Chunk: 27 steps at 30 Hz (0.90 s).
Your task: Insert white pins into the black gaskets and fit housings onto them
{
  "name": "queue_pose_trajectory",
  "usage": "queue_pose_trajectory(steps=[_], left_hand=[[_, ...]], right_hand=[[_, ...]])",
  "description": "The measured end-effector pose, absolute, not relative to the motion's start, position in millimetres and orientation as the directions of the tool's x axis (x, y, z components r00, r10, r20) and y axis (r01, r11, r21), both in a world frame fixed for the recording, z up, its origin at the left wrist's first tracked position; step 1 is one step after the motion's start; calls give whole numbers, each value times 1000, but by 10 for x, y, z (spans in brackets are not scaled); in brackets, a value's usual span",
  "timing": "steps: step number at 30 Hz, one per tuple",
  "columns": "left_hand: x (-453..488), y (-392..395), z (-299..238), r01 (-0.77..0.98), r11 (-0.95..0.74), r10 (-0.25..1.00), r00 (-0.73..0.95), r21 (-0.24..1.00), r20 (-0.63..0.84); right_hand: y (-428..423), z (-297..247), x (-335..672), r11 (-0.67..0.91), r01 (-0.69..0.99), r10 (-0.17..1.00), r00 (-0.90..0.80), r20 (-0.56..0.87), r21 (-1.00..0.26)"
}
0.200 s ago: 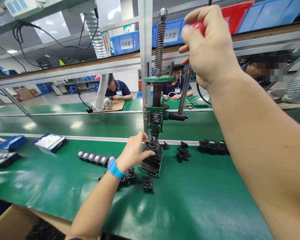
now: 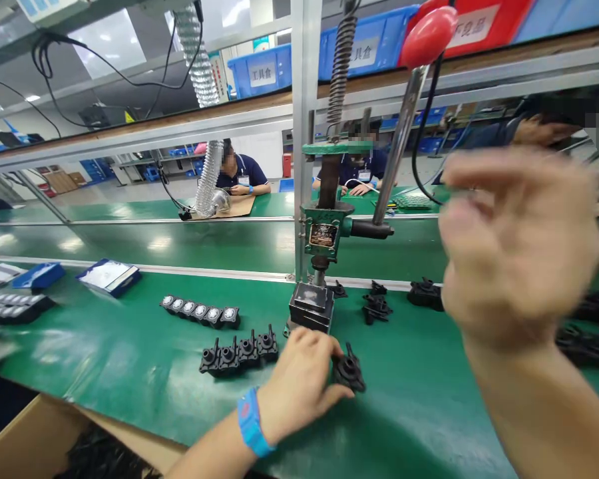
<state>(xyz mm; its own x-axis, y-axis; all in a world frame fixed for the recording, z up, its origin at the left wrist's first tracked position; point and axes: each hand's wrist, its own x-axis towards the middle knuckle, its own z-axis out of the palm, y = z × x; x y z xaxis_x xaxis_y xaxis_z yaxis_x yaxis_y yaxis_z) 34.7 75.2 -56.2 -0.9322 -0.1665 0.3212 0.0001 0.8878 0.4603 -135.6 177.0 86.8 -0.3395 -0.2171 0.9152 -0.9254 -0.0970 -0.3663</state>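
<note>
The left hand (image 2: 299,389) is resting low on the green bench (image 2: 130,386) just in front of the hand press (image 2: 324,233), and its fingers (image 2: 337,392) are closing around a small black plastic part (image 2: 349,371) that is sitting on the bench surface, touching the fingertips. The part is looking like a moulded housing with a round socket on top and a thin tab sticking up at its rear; it is probably light and rigid, with a smooth skin that could be slipping a little. Gripping it across the blocky body seems the safest hold, since the tab looks like the weakest spot.

The right hand (image 2: 519,246) is hanging in the air to the right of the press, blurred, with its fingers loosely curled and parted and holding nothing. The red knob (image 2: 428,36) of the press lever is standing up and to the left of that hand, clear of it.

Just left of the left hand, a row of similar black housings (image 2: 239,351) is lying side by side, and behind those a strip of parts with pale round faces (image 2: 200,311) is sitting. The black fixture block (image 2: 310,305) under the ram is showing a bare top.
</note>
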Motion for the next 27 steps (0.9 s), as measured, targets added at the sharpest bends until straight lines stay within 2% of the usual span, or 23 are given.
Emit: queue_pose_trajectory(steps=[1,4,7,10,13,17,24,27], left_hand=[[347,850,-684,-8,891,-152,-947,454,282],[337,992,-950,-32,898,-133,-970,439,202],[457,896,-995,-27,907,-133,-965,421,224],[709,599,-899,-175,923,-275,-922,343,271],[917,240,-832,-376,905,-419,-868,199,267],[963,-28,-889,-407,910,-415,-882,83,224],[963,71,-889,-378,924,-381,-905,55,187],[1247,34,-804,-454,889,-456,-859,64,234]], right_hand=[[1928,571,-1243,-107,-905,-276,-371,887,-412],[2299,-255,-1056,10,-889,-631,-361,687,-458],[2478,-838,-1001,180,-802,-799,-458,391,-570],[2514,-1136,-929,288,-704,-853,-497,161,-649],[2447,-1246,-857,297,-676,-876,-474,89,-674],[2267,-1270,-851,279,-678,-875,-471,110,-680],[2045,-1216,-865,250,-682,-900,-426,95,-687],[2004,-1200,-855,247,-684,-911,-405,76,-686]])
